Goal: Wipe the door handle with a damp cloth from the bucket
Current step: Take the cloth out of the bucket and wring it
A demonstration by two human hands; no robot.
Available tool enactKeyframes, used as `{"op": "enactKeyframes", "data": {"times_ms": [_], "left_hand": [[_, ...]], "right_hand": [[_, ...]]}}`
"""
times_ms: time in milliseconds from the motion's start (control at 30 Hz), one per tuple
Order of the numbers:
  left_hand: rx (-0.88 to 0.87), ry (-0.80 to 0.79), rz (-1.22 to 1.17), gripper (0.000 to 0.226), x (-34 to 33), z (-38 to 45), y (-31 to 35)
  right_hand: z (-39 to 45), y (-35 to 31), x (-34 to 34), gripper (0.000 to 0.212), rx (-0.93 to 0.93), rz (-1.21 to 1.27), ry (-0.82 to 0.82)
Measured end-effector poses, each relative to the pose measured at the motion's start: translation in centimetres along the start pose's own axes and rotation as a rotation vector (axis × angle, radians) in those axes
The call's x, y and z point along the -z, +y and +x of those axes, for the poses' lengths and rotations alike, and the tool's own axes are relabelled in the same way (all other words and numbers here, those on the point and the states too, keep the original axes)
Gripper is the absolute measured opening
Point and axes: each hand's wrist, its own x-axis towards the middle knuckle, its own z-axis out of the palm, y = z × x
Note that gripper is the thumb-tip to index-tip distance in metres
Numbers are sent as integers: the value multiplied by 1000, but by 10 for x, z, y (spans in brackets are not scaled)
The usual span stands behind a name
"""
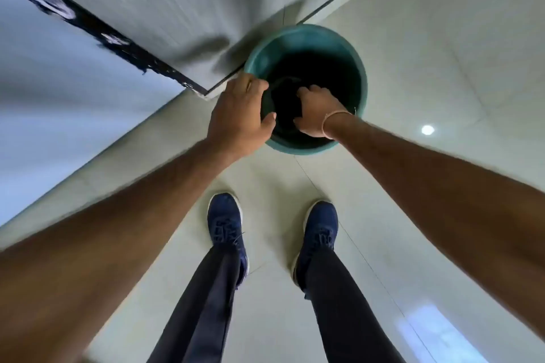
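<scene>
Head view: both hands inside bucket (305, 38); I cannot tell either grip's state; overreaching may tip it.

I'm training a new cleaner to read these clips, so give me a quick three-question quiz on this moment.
1. True or false: both hands are at the bucket.
2. Which hand reaches inside the bucket, with a bracelet on its wrist? A) left B) right
3. What colour are the shoes?

Key: 1. True; the left hand is at the rim. 2. B. 3. Blue.
</scene>
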Motion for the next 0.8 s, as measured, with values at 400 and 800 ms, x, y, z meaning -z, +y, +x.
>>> {"op": "enactKeyframes", "data": {"times_ms": [400, 800], "left_hand": [[-55, 143, 81, 51, -35, 14, -21], [-35, 138, 67, 54, -36, 11, -22]], "right_hand": [[116, 6, -50, 81, -183, -32, -136], [176, 15, -95, 73, -233, 155, -69]]}}
